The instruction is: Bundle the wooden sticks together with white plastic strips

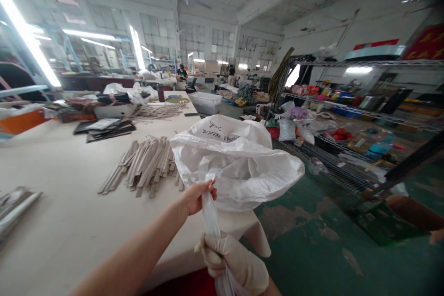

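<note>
Both of my hands grip one long, translucent white plastic strip (210, 215) that runs down between them. My bare left hand (199, 195) is closed around its upper part, with a short end standing up above the fingers. Lower down, my right hand (231, 256), in a pale glove, is closed on the same strip, which continues below the hand. Just behind my left hand, a large white sack (243, 157) with black handwriting sits at the table corner, its mouth gaping toward me. Whether the strip is joined to the sack, I cannot tell.
A pile of flat beige strips (147, 164) lies on the cream-covered table (69, 208), left of the sack. Black sheets (107, 128) lie farther back. A grey plastic bin (205, 102) stands beyond. Wire shelves (333, 162) with mixed goods line the right. Two people are far off.
</note>
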A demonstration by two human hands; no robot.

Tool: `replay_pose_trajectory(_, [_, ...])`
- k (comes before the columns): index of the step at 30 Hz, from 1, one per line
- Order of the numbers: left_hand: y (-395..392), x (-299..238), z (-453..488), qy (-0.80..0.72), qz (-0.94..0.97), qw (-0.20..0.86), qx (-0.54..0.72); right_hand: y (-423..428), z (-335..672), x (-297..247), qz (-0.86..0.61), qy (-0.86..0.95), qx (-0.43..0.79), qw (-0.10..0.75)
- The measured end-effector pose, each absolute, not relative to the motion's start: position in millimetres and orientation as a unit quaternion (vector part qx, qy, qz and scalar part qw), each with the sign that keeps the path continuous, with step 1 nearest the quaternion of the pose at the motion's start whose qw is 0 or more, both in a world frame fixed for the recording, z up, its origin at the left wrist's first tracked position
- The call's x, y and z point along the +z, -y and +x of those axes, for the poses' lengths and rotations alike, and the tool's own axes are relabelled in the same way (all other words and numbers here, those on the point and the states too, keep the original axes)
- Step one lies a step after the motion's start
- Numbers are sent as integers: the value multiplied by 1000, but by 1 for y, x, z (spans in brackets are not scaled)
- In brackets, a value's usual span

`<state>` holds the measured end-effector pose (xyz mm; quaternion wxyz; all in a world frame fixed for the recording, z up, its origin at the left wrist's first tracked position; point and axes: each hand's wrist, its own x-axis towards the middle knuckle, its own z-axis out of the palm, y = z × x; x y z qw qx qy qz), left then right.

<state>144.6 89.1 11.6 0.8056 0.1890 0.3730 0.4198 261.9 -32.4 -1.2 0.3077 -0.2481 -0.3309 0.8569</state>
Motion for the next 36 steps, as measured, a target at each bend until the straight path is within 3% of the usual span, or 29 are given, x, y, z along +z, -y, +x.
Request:
replay_pose_trajectory(9, [-111, 2, 135, -376, 170, 793, 448, 38, 305, 11, -229, 248, 868, 364])
replay_pose_trajectory(17, [-121, -1, 143, -375, 148, 799, 447, 29, 341, 15, -162, 186, 803, 543])
replay_pose_trajectory(23, [-124, 1, 134, -368, 151, 799, 451, 44, 368, 24, -184, 176, 678, 690])
replay_pose_trajectory(31, [-136, 10, 96, -317, 168, 804, 474, 46, 357, 27, -187, 159, 717, 652])
replay_pose_trajectory(36, [-146, 33, 56, -325, 207, 774, 502, 64, 383, 41, -120, 115, 636, 754])
